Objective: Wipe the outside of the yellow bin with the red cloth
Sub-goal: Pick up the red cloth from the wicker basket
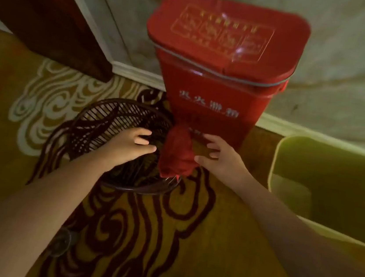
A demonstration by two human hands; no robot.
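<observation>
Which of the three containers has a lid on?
The red bin against the wall; the yellow bin and the dark wicker basket are open-topped.

A single head-worn camera looks steeply down and forward, close above the red lidded box (223, 58) against the wall. The patterned carpet (133, 229) fills the view below the box, nearest the wearer.

Glossy red plastic box (223, 58) at upper centre; soft matt red cloth (178, 154); dark woven-looking basket (110, 115); smooth plastic yellow bin (332, 186); patterned carpet (164, 239).
</observation>
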